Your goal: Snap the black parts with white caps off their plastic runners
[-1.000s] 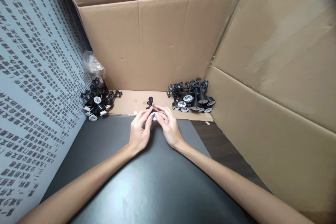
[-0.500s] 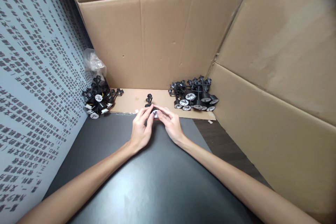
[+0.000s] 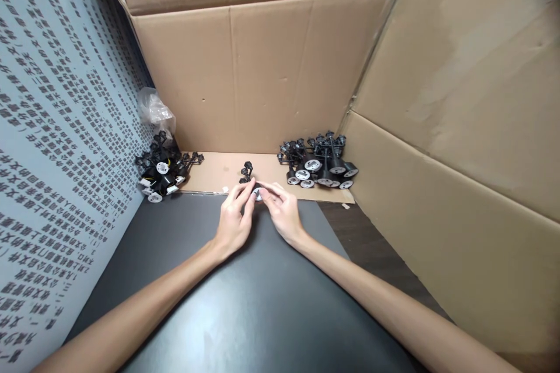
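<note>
My left hand (image 3: 234,220) and my right hand (image 3: 282,214) meet at a small white round disc (image 3: 258,194), pinching it between their fingertips. Just beyond my fingers, a small black branched plastic part (image 3: 247,172) rises above the cardboard sheet (image 3: 219,173). My fingers hide where it meets the disc, so I cannot tell whether the two are joined. Two heaps of similar black fittings with white round bases lie on either side: one at the left (image 3: 161,170), one at the right (image 3: 317,163).
A dark tabletop (image 3: 245,315) lies under my forearms. Cardboard walls (image 3: 262,76) stand ahead and to the right, and a blue-grey panel printed with dark characters (image 3: 56,128) stands at the left. A crumpled plastic bag (image 3: 155,109) sits behind the left heap.
Both hands stay together at the white disc, their fingers shifting slightly. The view sways a little. The heaps have not visibly changed.
</note>
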`<action>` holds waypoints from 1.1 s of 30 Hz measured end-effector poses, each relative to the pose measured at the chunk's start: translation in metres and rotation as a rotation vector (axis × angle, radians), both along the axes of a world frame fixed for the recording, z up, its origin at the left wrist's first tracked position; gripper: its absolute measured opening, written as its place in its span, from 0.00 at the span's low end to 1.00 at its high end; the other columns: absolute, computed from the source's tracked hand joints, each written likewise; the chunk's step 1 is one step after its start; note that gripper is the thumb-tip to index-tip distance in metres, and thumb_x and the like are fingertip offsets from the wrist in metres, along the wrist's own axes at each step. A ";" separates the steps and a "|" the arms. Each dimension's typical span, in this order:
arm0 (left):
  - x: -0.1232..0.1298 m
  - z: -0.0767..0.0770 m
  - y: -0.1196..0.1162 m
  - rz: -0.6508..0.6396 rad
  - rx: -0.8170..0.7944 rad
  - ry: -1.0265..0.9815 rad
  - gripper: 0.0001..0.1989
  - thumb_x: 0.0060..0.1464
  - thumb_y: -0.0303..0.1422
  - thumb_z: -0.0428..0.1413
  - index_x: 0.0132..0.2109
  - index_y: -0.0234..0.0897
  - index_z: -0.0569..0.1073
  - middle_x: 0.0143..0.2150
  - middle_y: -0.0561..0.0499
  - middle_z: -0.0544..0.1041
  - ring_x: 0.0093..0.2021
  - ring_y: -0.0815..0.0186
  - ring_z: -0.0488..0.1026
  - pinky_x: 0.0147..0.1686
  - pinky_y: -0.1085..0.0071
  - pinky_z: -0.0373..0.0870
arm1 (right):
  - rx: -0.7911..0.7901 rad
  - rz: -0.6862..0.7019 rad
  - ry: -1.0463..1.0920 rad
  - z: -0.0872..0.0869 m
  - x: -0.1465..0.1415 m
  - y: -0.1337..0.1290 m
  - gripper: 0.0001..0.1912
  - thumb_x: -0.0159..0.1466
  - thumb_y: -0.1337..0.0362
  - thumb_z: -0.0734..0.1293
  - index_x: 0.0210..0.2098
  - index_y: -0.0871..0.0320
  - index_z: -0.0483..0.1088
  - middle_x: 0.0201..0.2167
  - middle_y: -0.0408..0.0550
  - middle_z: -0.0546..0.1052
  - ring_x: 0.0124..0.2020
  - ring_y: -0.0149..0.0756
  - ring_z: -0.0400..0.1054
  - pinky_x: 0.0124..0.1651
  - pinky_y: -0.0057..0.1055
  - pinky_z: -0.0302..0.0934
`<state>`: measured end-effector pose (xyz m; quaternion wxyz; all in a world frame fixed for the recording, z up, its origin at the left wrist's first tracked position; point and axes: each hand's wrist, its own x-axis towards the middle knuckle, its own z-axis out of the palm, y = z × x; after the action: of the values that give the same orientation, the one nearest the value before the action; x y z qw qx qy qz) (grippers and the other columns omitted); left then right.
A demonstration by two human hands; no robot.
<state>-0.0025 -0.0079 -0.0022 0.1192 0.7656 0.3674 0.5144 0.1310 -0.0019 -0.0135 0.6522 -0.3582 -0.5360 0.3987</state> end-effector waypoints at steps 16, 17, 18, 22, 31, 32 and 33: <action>-0.002 0.001 0.002 -0.007 0.001 0.021 0.18 0.66 0.32 0.48 0.61 0.39 0.69 0.50 0.45 0.74 0.50 0.66 0.73 0.54 0.67 0.70 | -0.031 0.017 0.060 0.003 -0.001 0.000 0.22 0.58 0.49 0.72 0.44 0.60 0.78 0.41 0.53 0.76 0.42 0.41 0.75 0.46 0.36 0.73; -0.002 0.001 0.002 -0.010 0.007 0.023 0.19 0.66 0.32 0.48 0.61 0.39 0.69 0.50 0.45 0.74 0.50 0.66 0.73 0.53 0.67 0.70 | -0.035 0.018 0.064 0.003 -0.001 0.000 0.22 0.58 0.49 0.72 0.44 0.60 0.78 0.41 0.53 0.76 0.42 0.41 0.75 0.46 0.35 0.73; -0.002 0.001 0.002 -0.012 0.010 0.024 0.19 0.66 0.32 0.48 0.61 0.39 0.69 0.50 0.45 0.74 0.50 0.67 0.73 0.53 0.68 0.70 | -0.042 0.020 0.068 0.003 -0.001 0.000 0.23 0.57 0.49 0.72 0.43 0.60 0.78 0.41 0.53 0.77 0.42 0.41 0.75 0.45 0.35 0.74; -0.003 0.001 0.002 -0.011 0.006 0.024 0.19 0.66 0.31 0.48 0.61 0.39 0.69 0.50 0.46 0.74 0.49 0.67 0.73 0.51 0.69 0.70 | -0.087 0.033 0.079 0.003 0.000 0.000 0.25 0.55 0.49 0.74 0.43 0.61 0.78 0.41 0.54 0.78 0.40 0.41 0.76 0.45 0.36 0.74; -0.003 0.003 0.001 -0.005 0.005 0.041 0.18 0.65 0.29 0.48 0.60 0.38 0.70 0.50 0.46 0.75 0.49 0.67 0.73 0.52 0.69 0.70 | -0.157 0.066 0.127 0.004 0.002 0.001 0.26 0.48 0.50 0.77 0.39 0.62 0.76 0.35 0.53 0.81 0.34 0.41 0.77 0.44 0.39 0.74; -0.003 0.003 0.001 -0.006 0.006 0.042 0.18 0.65 0.29 0.48 0.60 0.38 0.70 0.50 0.46 0.75 0.49 0.67 0.73 0.52 0.69 0.71 | -0.157 0.065 0.126 0.004 0.002 0.001 0.26 0.48 0.50 0.77 0.39 0.62 0.76 0.35 0.52 0.81 0.34 0.40 0.77 0.43 0.39 0.74; -0.003 0.003 0.001 -0.007 0.007 0.041 0.18 0.65 0.28 0.48 0.59 0.38 0.71 0.50 0.46 0.75 0.49 0.67 0.73 0.52 0.69 0.71 | -0.156 0.062 0.124 0.004 0.002 0.001 0.26 0.48 0.50 0.77 0.39 0.62 0.76 0.35 0.52 0.81 0.33 0.40 0.77 0.43 0.39 0.74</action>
<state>-0.0057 -0.0070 0.0006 0.1106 0.7777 0.3655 0.4993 0.1333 -0.0010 -0.0091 0.6416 -0.3657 -0.4727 0.4809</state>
